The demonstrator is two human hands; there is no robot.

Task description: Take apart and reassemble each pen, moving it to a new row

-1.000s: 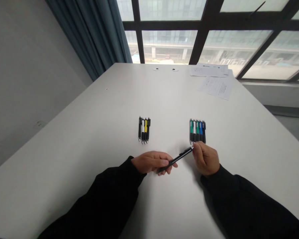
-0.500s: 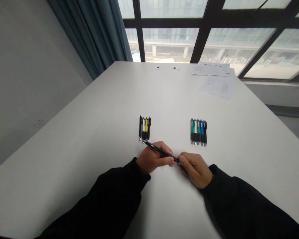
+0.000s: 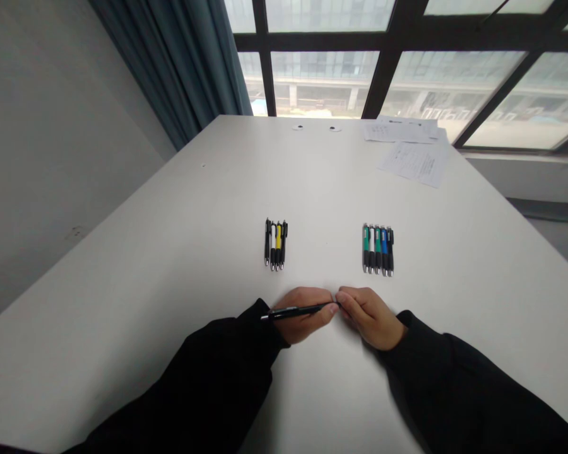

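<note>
A black pen [image 3: 296,311] lies nearly level across the fingers of my left hand [image 3: 303,328], which is closed on it between thumb and fingers. Its silver end points left, over my wrist. The right end of the pen runs into the pinched fingertips of my right hand [image 3: 372,318], where the tip is hidden. Both hands meet at their fingertips just above the table. Beyond my left hand lies a row of pens [image 3: 278,246], black, white and yellow. Farther right is another row of pens [image 3: 377,250], green, white, blue and black.
The white table [image 3: 218,221] narrows away from me. Printed papers [image 3: 411,154] lie at its far right corner. Two small white oval pieces [image 3: 298,128] rest by the far edge. A blue curtain [image 3: 189,69] and a window stand behind.
The pen has swung from a slant to nearly level, its left end coming down toward me. My left hand has turned and lowered with it; the right hand has barely moved.
</note>
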